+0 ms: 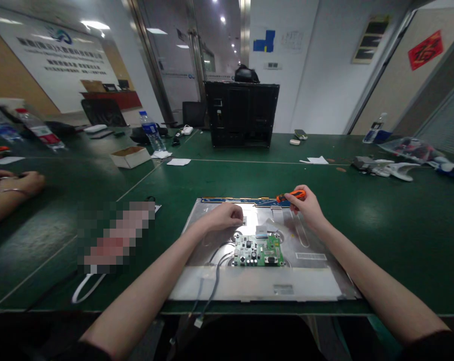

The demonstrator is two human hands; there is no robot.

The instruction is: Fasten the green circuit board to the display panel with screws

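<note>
A metal-backed display panel (309,281) lies flat before me, with a green circuit board (262,250) on its middle and a narrow blue board strip (245,201) along its far edge. In my right hand (306,206) is an orange and black screwdriver (295,194), its shaft pointing left over the strip. Above the panel, left of the screwdriver, my left hand (227,216) is closed with curled fingers; whatever they hold, if anything, is too small to make out. Grey cables (216,276) run from the board over the panel's near edge, ending in a white connector (198,322).
Another person's hands (21,184) rest at the far left of the green table (392,225). A blurred-out object (119,238) lies left of the panel. Farther back are a white box (131,157), a water bottle (151,131), a black monitor housing (244,115) and white-grey parts (387,168).
</note>
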